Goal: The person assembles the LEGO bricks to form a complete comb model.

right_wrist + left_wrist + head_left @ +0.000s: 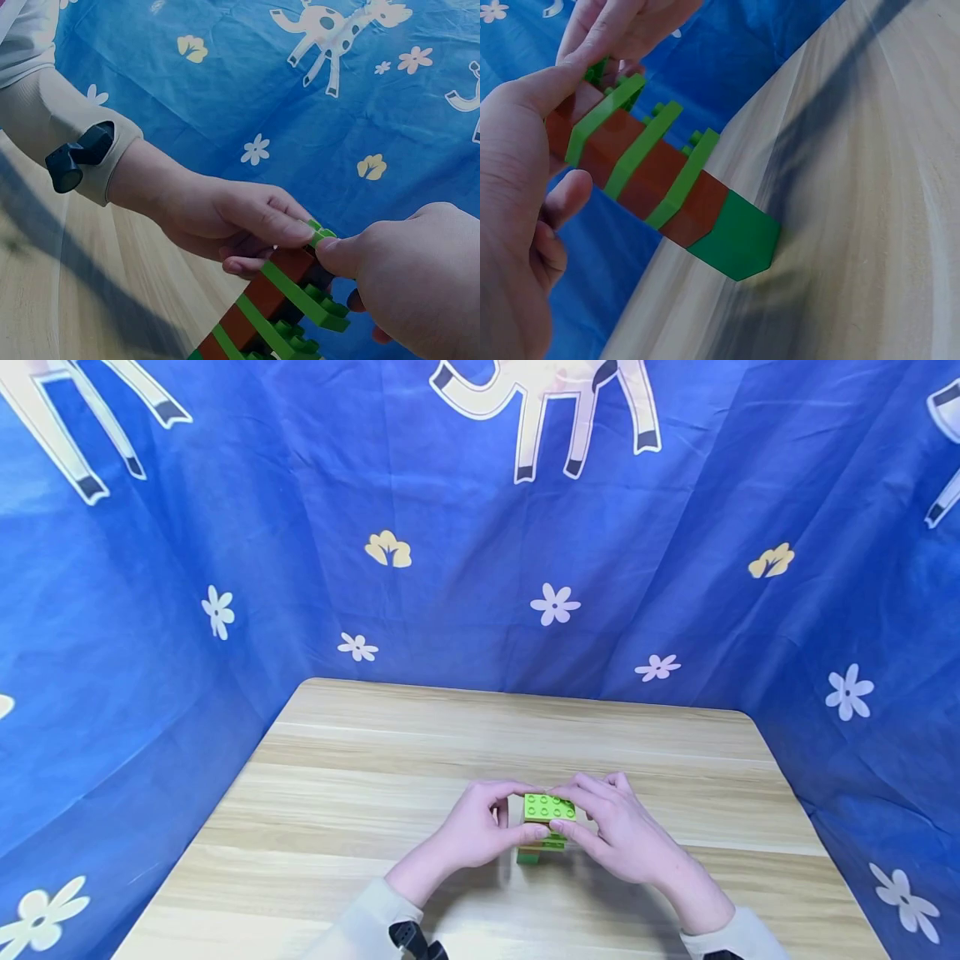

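A tower of toy building bricks (640, 154) stands on the table, built of brown bricks with light green plates between them that stick out to one side. Its base is a dark green brick (739, 236). On top lies a studded light green plate (542, 807). My left hand (480, 828) grips the tower's top at the left, thumb in front and index finger behind. From the right, my right hand (628, 837) pinches the other end of the top plate between thumb and fingers. The fingers partly hide the top brown brick in the left wrist view.
The wood-grain table (360, 760) reaches back to a blue cloth (465, 635) with animal and flower prints, which hangs behind it and along both sides. A black device (79, 156) is strapped over the left sleeve's cuff.
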`<act>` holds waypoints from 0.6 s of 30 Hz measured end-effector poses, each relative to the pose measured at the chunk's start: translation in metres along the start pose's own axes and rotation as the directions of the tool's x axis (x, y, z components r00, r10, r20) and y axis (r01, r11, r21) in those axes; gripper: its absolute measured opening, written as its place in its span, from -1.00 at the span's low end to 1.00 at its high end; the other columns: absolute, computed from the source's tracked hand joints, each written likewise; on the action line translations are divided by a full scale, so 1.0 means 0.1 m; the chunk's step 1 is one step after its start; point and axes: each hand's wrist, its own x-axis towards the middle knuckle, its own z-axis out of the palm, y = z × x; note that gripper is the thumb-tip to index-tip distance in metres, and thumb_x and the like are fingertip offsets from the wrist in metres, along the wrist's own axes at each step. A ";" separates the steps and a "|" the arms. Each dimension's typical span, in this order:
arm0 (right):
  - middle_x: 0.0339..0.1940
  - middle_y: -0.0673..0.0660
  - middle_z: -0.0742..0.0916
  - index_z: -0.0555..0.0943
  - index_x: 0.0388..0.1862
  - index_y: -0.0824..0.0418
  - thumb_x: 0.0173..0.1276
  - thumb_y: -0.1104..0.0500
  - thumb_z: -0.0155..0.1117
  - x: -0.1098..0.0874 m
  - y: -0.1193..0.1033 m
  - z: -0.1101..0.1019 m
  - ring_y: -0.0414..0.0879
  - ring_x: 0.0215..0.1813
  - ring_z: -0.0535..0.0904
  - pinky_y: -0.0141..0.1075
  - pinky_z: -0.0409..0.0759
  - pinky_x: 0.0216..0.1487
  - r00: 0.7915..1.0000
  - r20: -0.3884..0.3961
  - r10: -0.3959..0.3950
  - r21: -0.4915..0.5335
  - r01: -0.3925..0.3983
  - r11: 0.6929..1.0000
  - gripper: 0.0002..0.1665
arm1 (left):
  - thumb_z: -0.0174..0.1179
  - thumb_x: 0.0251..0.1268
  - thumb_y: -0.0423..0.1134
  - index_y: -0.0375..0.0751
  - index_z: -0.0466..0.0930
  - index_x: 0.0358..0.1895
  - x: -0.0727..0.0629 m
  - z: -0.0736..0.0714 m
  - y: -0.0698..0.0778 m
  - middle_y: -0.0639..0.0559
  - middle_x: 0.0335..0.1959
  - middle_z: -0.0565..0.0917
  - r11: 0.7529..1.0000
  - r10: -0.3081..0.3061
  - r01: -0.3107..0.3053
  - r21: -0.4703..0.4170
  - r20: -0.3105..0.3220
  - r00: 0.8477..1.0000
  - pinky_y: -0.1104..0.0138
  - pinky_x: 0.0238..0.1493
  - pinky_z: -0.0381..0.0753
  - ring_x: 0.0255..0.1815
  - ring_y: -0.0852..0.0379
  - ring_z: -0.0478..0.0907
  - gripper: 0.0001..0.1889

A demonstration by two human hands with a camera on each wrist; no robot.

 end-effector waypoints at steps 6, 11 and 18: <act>-0.06 -0.30 0.61 0.66 0.32 -0.06 0.59 -0.09 0.31 0.00 0.00 0.00 -0.39 -0.18 0.50 -0.16 0.23 0.01 1.000 -0.002 0.005 -0.008 -0.005 1.000 -0.60 | 0.54 0.27 0.08 0.07 0.79 0.16 0.00 -0.02 0.02 0.35 -0.63 0.53 0.999 0.033 -0.033 0.018 -0.031 0.999 0.39 -0.67 0.42 -0.70 0.34 0.39 -0.57; -0.03 -0.28 0.63 0.65 0.32 -0.07 0.60 -0.10 0.29 0.00 0.00 0.00 -0.36 -0.13 0.53 -0.14 0.23 0.03 1.000 0.013 0.016 -0.002 -0.016 1.000 -0.60 | 0.53 0.28 0.04 0.05 0.81 0.13 0.00 -0.02 0.02 0.32 -0.67 0.50 0.998 0.060 -0.059 0.007 -0.052 0.997 0.40 -0.70 0.38 -0.71 0.35 0.36 -0.61; -0.03 -0.29 0.62 0.65 0.31 -0.10 0.60 -0.10 0.29 0.00 0.00 0.00 -0.37 -0.14 0.53 -0.13 0.22 0.03 1.000 0.017 0.015 0.010 -0.015 1.000 -0.62 | 0.54 0.27 0.04 0.08 0.84 0.08 0.02 -0.05 0.06 0.31 -0.27 0.78 0.998 0.064 -0.063 0.018 -0.054 0.997 0.39 -0.73 0.32 -0.73 0.36 0.32 -0.65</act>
